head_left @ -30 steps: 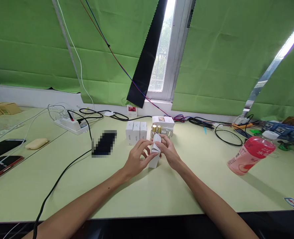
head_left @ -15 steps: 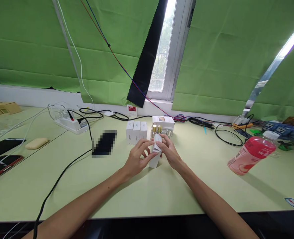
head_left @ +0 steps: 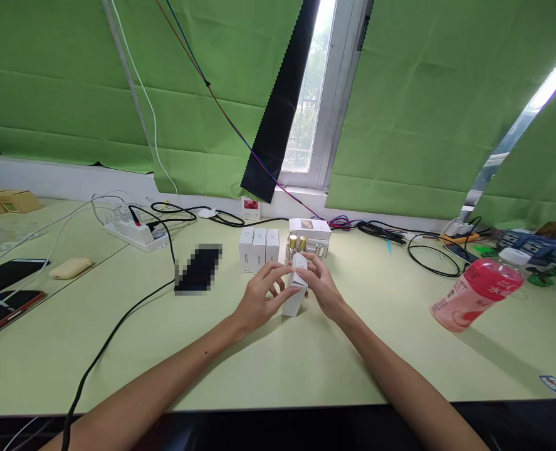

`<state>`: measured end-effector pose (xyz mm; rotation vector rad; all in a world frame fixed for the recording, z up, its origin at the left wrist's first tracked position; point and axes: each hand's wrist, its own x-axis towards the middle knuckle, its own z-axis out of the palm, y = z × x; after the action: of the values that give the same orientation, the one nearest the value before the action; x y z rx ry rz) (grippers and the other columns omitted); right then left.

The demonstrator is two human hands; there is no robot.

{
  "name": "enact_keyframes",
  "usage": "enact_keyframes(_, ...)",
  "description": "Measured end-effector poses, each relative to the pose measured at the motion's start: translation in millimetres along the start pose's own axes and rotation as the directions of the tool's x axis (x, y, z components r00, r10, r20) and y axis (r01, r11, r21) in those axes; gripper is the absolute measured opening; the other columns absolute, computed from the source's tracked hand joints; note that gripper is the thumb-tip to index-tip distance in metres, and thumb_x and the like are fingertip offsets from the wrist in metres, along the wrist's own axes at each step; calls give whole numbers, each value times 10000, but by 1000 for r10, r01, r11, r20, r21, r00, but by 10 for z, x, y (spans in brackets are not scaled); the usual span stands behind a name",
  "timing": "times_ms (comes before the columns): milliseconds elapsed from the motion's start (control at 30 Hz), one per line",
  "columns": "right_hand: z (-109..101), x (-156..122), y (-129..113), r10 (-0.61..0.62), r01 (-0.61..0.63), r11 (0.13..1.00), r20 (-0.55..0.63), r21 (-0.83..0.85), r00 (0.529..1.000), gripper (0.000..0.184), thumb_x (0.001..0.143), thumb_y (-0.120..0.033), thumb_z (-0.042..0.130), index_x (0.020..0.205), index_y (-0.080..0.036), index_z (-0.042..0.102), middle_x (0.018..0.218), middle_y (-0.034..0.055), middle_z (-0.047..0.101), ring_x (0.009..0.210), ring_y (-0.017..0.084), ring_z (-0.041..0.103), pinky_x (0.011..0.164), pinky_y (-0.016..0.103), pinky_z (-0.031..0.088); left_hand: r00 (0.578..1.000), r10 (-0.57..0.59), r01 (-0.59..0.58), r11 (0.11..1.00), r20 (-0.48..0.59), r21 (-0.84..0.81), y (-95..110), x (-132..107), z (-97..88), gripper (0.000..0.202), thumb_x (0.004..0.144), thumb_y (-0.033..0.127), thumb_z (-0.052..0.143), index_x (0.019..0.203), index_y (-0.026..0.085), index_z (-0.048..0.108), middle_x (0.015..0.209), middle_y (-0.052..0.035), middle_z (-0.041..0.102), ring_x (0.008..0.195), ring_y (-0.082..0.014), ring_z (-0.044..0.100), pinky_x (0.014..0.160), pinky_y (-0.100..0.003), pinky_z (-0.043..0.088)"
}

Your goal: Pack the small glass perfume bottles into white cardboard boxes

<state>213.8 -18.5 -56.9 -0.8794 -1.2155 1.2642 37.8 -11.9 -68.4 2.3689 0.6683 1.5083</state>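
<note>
A small white carton [head_left: 294, 299] stands tilted on the pale green table [head_left: 278, 357], its top flap raised. My left hand [head_left: 260, 297] grips its left side with curled fingers. My right hand [head_left: 319, 285] pinches the flap at the carton's top. Just behind them stand three matching white cartons [head_left: 258, 248] in a row, two gold-capped bottles [head_left: 296, 245], and a larger white box [head_left: 309, 228].
A pink bottle [head_left: 475, 294] stands tilted at the right. Black cables [head_left: 118, 326] cross the left side from a white power strip [head_left: 131, 233]. Phones [head_left: 5, 291] and a yellow case [head_left: 69, 268] lie far left. A blurred dark item [head_left: 197, 269] lies left of the cartons.
None apart from a slight shift of the view; both hands stay on the carton's top.
</note>
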Motion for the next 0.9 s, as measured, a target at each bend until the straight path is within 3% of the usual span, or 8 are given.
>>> enact_keyframes(900, -1, -11, -11, -25, 25, 1000, 3, -3, 1000, 464, 734, -472, 793, 1074, -246, 574, 936, 14, 665, 667, 138, 558, 461, 233, 398, 997, -61, 61, 998, 37, -8, 23, -3, -3, 229, 960, 311, 633, 1180, 247, 612, 1078, -43, 604, 724, -76, 629, 538, -167, 551)
